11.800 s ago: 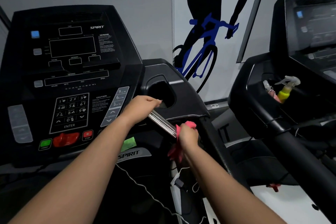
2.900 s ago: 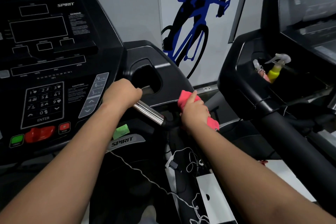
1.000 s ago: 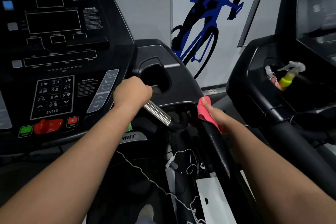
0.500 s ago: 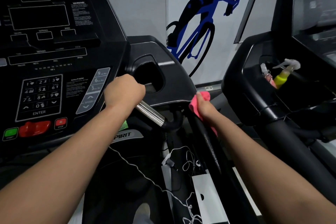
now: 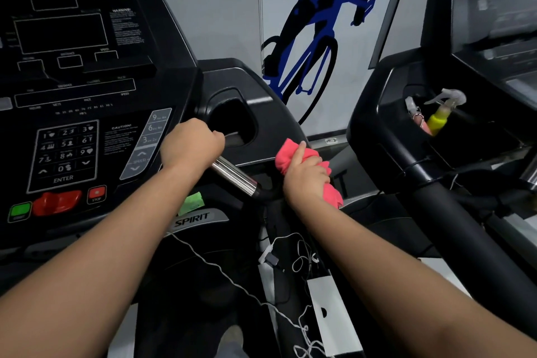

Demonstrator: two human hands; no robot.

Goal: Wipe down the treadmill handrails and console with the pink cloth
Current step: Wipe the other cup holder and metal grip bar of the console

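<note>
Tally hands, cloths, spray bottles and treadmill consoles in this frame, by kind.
Hands: 2 (left hand gripping the chrome bar, right hand gripping the pink cloth)
Cloths: 1
Spray bottle: 1 (unclear item beside it not counted)
Treadmill consoles: 2 (near console, far console)
Total: 6

Both forearms bare, reaching fwd from the frame's bottom corners. L hand fisted, knuckles up, fingers wrapped round chrome grip bar. R hand curled round bunched pink cloth, back of hand up.
</note>
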